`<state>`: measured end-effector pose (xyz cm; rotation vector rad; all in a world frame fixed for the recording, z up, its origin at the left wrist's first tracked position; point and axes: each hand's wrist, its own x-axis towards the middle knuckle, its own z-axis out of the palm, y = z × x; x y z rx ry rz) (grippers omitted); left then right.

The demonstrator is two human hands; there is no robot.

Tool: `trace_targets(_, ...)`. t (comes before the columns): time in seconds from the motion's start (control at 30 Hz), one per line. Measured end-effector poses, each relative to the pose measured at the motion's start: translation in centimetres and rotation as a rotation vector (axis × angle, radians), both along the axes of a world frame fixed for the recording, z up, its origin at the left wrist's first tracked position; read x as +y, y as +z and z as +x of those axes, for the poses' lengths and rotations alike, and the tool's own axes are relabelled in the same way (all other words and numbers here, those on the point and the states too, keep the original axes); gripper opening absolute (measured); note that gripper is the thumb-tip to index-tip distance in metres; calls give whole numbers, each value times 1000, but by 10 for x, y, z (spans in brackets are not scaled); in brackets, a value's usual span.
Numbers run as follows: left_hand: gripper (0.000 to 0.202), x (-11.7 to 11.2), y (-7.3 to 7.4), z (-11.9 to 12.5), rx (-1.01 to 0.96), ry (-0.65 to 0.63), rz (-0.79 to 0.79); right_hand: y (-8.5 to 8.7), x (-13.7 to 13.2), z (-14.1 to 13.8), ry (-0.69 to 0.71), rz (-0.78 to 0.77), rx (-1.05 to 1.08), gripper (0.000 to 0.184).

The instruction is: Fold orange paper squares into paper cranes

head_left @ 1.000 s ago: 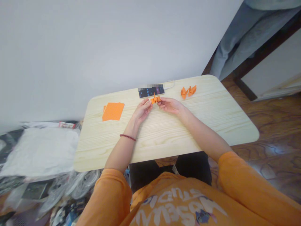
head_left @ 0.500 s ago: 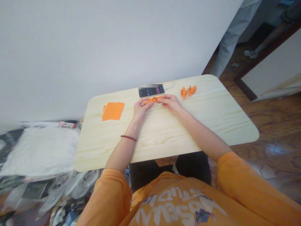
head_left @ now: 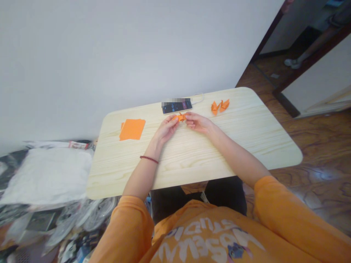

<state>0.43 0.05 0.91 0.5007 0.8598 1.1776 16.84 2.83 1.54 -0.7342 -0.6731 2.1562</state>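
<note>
Pinching small folded orange paper figure (head_left: 181,117) from both sides, above table near far edge. Our left hand (head_left: 166,129): fingers pressed together, tips on figure's left end. Our right hand (head_left: 199,123): fingers also together, tips on its right end. Just behind figure, black smartphone (head_left: 177,107) with white cable (head_left: 197,98). To right, two folded orange paper cranes (head_left: 219,107). To left, stack of square orange paper (head_left: 132,129) on pale wooden table (head_left: 246,146). Dark red bead bracelet (head_left: 149,159) on our left wrist.
</note>
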Motion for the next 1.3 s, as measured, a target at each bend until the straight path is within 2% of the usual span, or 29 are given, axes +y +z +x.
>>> trace_targets(0.27,17,-3,2,3,-91,-42,-39,1,0,-1,91,-129,74,12)
trace_targets(0.63,14,-5,0,2,-12,-104,1,3,0,3,164,-131,-5,10)
trace_targets(0.9,30,-5,3,-1,30,-169,85,4,3,4,43,-163,-9,14)
trace_targets(1.13,43,-7,3,-2,163,-169,206,2,6,5,-43,-27,-146,10)
trace_targets(1.3,31,-9,6,4,259,-130,203,2,2,3,-39,41,-254,18)
